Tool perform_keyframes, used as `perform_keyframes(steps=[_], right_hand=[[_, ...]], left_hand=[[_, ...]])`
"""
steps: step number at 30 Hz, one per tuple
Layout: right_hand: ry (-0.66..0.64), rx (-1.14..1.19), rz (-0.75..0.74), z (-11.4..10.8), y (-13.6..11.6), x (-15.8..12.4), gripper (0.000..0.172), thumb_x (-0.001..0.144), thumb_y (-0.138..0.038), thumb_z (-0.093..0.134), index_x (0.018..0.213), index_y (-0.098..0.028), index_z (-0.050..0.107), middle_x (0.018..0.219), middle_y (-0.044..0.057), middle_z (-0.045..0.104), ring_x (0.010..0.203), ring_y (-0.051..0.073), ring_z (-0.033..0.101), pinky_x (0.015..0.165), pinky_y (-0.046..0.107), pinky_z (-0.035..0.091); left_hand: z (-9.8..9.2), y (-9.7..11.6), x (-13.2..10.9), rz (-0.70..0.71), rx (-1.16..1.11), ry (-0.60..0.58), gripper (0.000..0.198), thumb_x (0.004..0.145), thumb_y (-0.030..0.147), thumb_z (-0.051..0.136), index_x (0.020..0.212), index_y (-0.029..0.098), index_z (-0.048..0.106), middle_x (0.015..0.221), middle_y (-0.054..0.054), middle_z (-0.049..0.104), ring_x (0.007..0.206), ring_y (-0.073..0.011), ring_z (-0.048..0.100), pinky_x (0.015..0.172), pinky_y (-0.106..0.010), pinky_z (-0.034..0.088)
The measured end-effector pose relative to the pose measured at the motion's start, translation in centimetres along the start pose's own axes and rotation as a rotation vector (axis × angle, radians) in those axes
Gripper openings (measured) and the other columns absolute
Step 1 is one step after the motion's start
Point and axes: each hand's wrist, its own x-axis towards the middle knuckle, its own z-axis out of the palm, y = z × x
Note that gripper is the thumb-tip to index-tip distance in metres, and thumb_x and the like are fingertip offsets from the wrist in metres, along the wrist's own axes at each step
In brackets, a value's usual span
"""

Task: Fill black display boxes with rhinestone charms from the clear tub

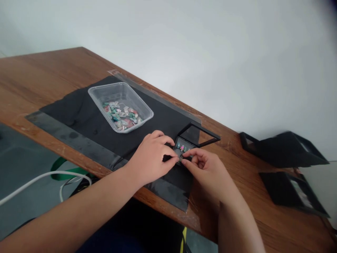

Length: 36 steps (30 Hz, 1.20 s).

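A small black-framed display case (177, 144) lies on the black mat with its hinged lid (210, 140) raised. Several small coloured pieces (182, 147), pink, green and teal, sit inside it. My left hand (154, 154) reaches over the case's near left side, thumb and forefinger pinched close together at its lower part. From the other side my right hand (206, 165) brings its own pinched thumb and forefinger to the same spot. A tiny dull piece (180, 159) shows between the fingertips, too small to name. The fingers hide part of the case.
A clear plastic tub (119, 88) holding several mixed coloured stones stands on the black mat (76, 102), up and left of my hands. More black cases (289, 149) are at the table's right end, by the wall. A white cable (39, 179) hangs beyond the front edge.
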Motion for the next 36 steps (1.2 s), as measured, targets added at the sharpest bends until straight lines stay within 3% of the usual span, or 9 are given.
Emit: perform_keyframes(steps=[12,19,26,32,36], right_hand=[[0.093,-0.046,-0.059,0.7,-0.3,0.3,0.023,0.087,-0.038,0.066,0.101,-0.02,0.07,0.058,-0.007,0.041,0.052,0.011,0.039,0.051,0.025,0.029],[0.129,-0.138,-0.1,1.0,-0.3,0.3,0.017,0.089,-0.037,0.066,0.084,-0.021,0.066,0.055,-0.007,0.041,0.051,0.011,0.04,0.05,0.025,0.027],[0.111,-0.155,-0.123,1.1,0.0,0.3,0.016,0.091,-0.035,0.064,0.092,-0.022,0.074,0.055,-0.006,0.042,0.051,0.012,0.043,0.051,0.026,0.03],[0.119,-0.154,-0.134,1.1,-0.1,0.1,0.015,0.09,-0.033,0.065,0.097,-0.023,0.074,0.056,-0.007,0.043,0.051,0.011,0.043,0.052,0.026,0.032],[0.121,-0.159,-0.135,1.1,-0.2,0.1,0.016,0.09,-0.033,0.065,0.097,-0.024,0.075,0.055,-0.007,0.043,0.051,0.011,0.043,0.051,0.026,0.031]], left_hand=[[-0.1,-0.2,-0.1,-0.037,-0.023,-0.011,0.013,0.089,0.031,0.069,0.088,0.031,0.082,0.11,-0.002,0.073,0.111,-0.0271,0.056,0.094,-0.048,0.046],[-0.1,-0.3,-0.3,-0.047,-0.073,-0.009,0.01,0.088,0.03,0.07,0.091,0.026,0.079,0.104,-0.002,0.074,0.106,-0.0247,0.058,0.094,-0.046,0.045],[-0.2,-0.2,-0.2,-0.079,-0.082,-0.009,0.009,0.087,0.03,0.072,0.092,0.024,0.075,0.101,-0.002,0.074,0.105,-0.0251,0.059,0.095,-0.045,0.046],[-0.2,-0.1,-0.2,-0.142,-0.081,0.024,0.029,0.081,0.031,0.076,0.107,0.02,0.069,0.105,-0.005,0.073,0.104,-0.0264,0.06,0.094,-0.045,0.048],[-0.2,-0.2,-0.2,-0.107,-0.066,0.017,0.018,0.086,0.031,0.072,0.101,0.021,0.072,0.104,-0.004,0.073,0.104,-0.026,0.06,0.095,-0.045,0.048]])
